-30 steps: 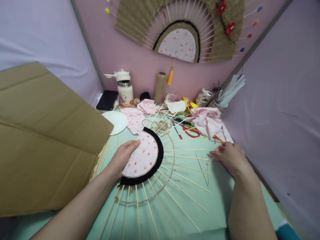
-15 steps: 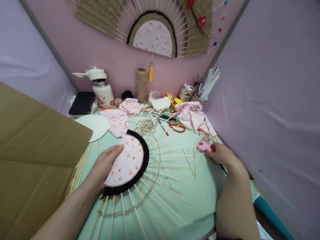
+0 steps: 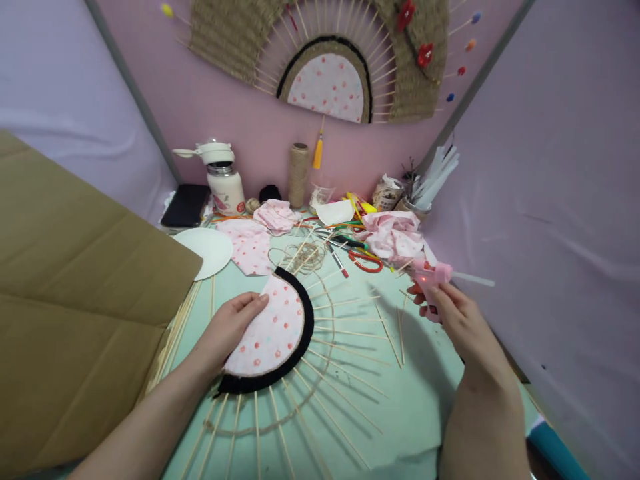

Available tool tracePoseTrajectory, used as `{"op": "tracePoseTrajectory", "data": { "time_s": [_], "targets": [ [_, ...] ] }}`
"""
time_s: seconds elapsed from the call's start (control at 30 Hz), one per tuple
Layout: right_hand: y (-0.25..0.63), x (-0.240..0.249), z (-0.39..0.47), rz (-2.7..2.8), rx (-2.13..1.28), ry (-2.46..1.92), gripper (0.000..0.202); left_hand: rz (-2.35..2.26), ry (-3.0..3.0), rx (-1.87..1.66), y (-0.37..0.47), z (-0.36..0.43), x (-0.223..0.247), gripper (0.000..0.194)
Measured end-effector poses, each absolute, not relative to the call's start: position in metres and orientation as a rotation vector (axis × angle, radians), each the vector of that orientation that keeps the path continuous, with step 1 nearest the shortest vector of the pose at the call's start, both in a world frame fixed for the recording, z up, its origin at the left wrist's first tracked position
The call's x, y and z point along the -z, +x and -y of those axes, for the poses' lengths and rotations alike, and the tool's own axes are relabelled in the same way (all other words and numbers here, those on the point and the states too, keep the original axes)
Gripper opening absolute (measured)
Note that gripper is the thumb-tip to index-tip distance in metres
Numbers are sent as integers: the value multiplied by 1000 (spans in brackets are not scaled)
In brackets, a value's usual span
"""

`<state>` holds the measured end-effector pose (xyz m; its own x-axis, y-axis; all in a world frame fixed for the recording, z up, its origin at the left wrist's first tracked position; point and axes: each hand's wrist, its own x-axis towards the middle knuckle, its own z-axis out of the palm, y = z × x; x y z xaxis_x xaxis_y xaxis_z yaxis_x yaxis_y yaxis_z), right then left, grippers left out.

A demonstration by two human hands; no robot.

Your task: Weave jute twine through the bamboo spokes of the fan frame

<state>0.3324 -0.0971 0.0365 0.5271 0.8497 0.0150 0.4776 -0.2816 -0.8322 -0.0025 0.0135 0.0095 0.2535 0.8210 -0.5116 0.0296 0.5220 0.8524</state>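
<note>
My left hand (image 3: 235, 327) grips the straight edge of a half-round fan piece (image 3: 273, 330), thumb on its pink dotted fabric. A black band (image 3: 306, 327) runs round the curved edge, and thin sticks (image 3: 345, 383) spread out from it, crossed by a loop of twine (image 3: 334, 327). At the right, my right hand (image 3: 445, 303) is closed round the handle of a pink glue gun (image 3: 430, 280), held above the table. The gun shows a small red light, and a clear glue stick (image 3: 474, 278) pokes out of its back end.
A brown cardboard sheet (image 3: 85, 300) covers the left side. Behind the fan piece lie a twine coil (image 3: 305, 257), red-handled scissors (image 3: 366, 261), a pen (image 3: 337, 260) and crumpled fabric (image 3: 393, 233). An open white bottle (image 3: 225, 190) and a twine roll (image 3: 299, 175) stand at the back.
My right hand has raised the glue gun from the table's right side, bringing it into fuller view. The camera view has shifted slightly. My left hand still holds the fan piece.
</note>
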Motion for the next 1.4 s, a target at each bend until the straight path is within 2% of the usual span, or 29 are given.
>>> {"op": "tracePoseTrajectory", "data": {
  "time_s": [0.1,0.43,0.6,0.77,1.0,1.13,1.3,1.4],
  "targets": [
    [329,-35,94,1074,-459,-1946,47,-1204,963,-628,-2,-12,-7,35],
    [331,-33,91,1030,182,-2168,51,-1196,997,-619,-1,-10,-6,35],
    [351,-20,92,1105,-191,-2201,51,-1209,1009,-602,-1,-10,-8,36],
    [362,-16,96,978,141,-2458,47,-1206,1006,-608,-1,-9,-8,36],
    [367,-9,95,963,-202,-2511,44,-1197,1029,-617,-1,-10,-6,37],
    [367,-3,92,1123,-321,-2568,60,-1198,1032,-628,-1,-10,-6,37],
    [364,-12,98,1243,-285,-2729,36,-1199,1034,-627,-1,-10,-7,37],
    [363,-24,107,1067,-42,-2670,43,-1206,1041,-619,-1,-9,-9,36]
  ]
}}
